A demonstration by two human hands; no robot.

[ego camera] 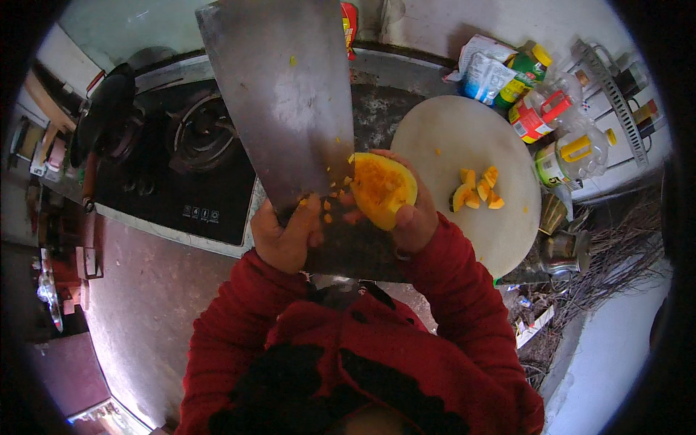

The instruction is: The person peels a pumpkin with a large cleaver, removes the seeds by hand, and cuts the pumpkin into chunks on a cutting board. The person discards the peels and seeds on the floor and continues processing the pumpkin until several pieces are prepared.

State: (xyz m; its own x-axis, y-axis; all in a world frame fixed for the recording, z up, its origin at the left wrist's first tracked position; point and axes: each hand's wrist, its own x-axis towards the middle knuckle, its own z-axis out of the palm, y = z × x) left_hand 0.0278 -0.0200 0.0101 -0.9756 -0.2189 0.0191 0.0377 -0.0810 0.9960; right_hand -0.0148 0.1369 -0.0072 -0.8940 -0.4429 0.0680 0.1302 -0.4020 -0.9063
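My left hand (289,228) grips a large cleaver (288,98) near its lower end; the wide blade rises before me with specks of yellow flesh on it. In my right hand (416,223) is a cut piece of pumpkin (385,190), its orange hollow facing up and its left edge against or very close to the blade. Small orange bits (328,205) lie or hang around the blade's lower corner; I cannot tell which. To the right, several pumpkin chunks (474,188) sit on a round pale cutting board (462,130).
A black gas stove (168,179) is at the left, with a wok (106,109) on its far burner. Behind the board stand a green bottle (524,76), food bags (484,70) and plastic oil jugs (571,152). A metal cup (565,253) and dry twigs (614,255) are at the right.
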